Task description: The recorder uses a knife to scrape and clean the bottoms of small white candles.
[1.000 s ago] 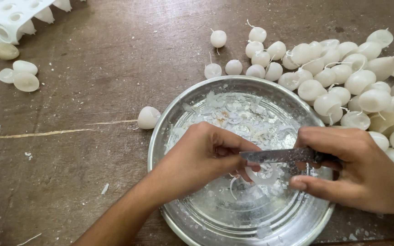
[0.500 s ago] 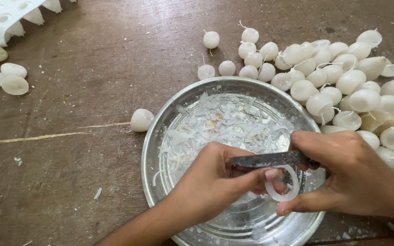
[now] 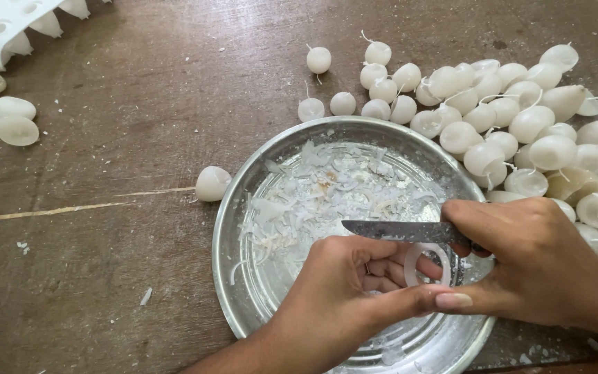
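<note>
Over the metal bowl [image 3: 243,228], at five o'clock, the left hand [image 3: 344,291] pinches a small white wax candle [image 3: 427,263], fingers closed round it; the right hand [image 3: 531,266] grips a knife [image 3: 399,230] flat across it. Shave lightly, letting flakes fall among the shavings [image 3: 327,197].

The bowl [image 3: 243,277] is thin shiny metal, its inside scuffed and dusted with flaky white wax shavings [image 3: 327,194]. The knife [image 3: 399,230] has a dull, mottled grey steel blade. The candles [image 3: 520,131] look like smooth, slightly glossy white wax. The table [image 3: 119,138] is worn brown wood, matt and scratched. The mould [image 3: 1,28] is smooth white plastic.
</note>
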